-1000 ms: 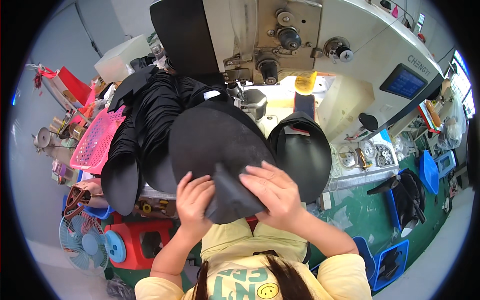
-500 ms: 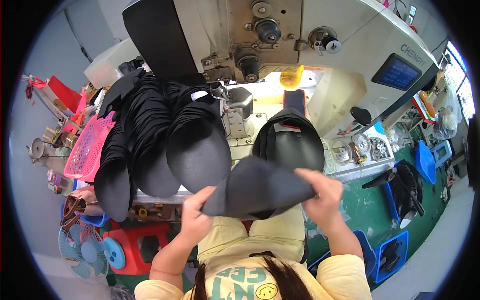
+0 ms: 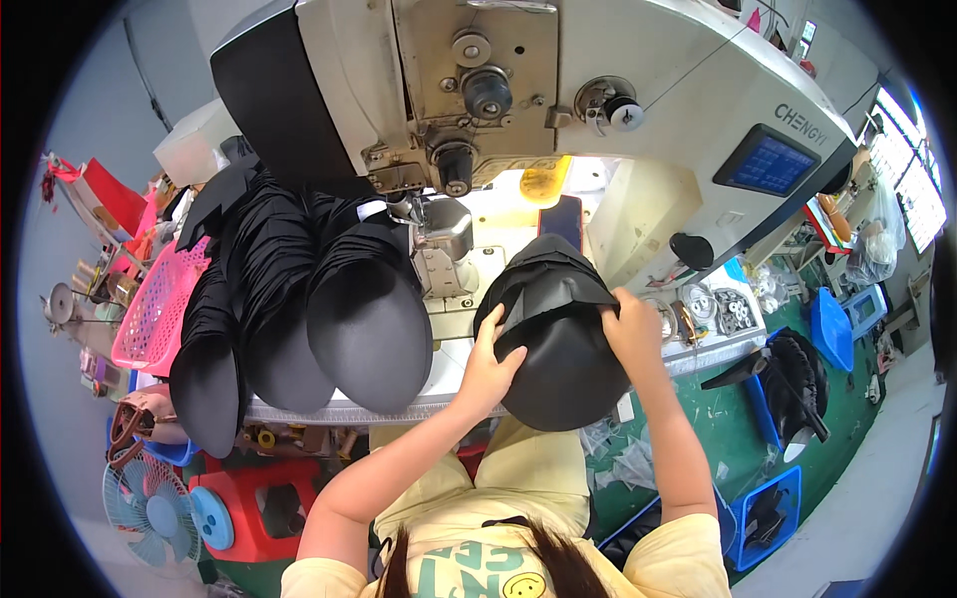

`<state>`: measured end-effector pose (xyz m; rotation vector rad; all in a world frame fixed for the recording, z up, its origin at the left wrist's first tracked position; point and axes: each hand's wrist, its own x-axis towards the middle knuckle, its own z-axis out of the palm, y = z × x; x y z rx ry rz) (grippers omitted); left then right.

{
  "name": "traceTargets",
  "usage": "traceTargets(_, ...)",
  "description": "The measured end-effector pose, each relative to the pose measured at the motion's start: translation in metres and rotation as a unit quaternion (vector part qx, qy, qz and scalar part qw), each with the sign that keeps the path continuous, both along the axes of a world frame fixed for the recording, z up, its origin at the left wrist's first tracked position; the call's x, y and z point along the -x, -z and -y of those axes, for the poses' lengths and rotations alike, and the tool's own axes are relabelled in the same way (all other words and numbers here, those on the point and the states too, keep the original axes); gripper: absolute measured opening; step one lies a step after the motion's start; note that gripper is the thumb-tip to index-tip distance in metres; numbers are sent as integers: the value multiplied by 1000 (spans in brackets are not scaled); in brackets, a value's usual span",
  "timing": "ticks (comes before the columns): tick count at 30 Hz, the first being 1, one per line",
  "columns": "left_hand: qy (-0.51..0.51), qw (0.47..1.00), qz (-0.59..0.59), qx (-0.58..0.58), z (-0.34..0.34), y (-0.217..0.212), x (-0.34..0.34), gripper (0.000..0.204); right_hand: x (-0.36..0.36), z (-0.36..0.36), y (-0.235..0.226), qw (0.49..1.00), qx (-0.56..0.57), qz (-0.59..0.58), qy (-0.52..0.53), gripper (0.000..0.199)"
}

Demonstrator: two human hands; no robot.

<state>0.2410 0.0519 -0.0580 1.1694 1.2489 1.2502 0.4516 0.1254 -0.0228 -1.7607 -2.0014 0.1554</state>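
A black, cup-shaped fabric piece lies over a small pile of similar black pieces at the front of the sewing machine. My left hand is closed on its left edge, with the thumb laid over the near surface. On the opposite edge, my right hand grips with the thumb on top and the fingers partly hidden. How many layers are between the fingers cannot be made out. Left of the machine's presser area, long overlapping rows of black pieces cover the table.
A pink basket stands at the left, above a fan and a red stool. Bobbins and small parts sit on the table's right end. Blue bins holding dark items are on the green floor at right.
Both hands have moved forward and up from above my lap, bringing the black piece onto the pile. It was stretched sideways between them; now its rounded end points toward me.
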Motion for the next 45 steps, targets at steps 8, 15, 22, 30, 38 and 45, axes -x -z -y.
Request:
traceTargets(8, -60, 816, -529, -224, -23, -12, -15, 50, 28, -7, 37, 986, -161, 43, -23, 37)
traceTargets(15, -119, 746, -593, -280, -57, -10, -9, 20, 26, 33, 21, 911, -384, -7, -150, 43)
traceTargets(22, -141, 760, -534, -343, -62, -25, -5, 28, 22, 74, 47, 955, -42, 61, -286, 74)
traceTargets(30, -143, 745, -541, -364, -73, -26, 4, 20, 34, 73, 44, 959, -58, 48, -275, 74)
traceTargets(38, -176, 683, -620, -344, -89, -29, -2, 30, 36, 60, 43, 960, -62, 7, -274, 58)
traceTargets(45, -135, 687, -634, -329, -124, -42, 1, 46, 33, 45, 1, 966, -85, -113, -216, 37)
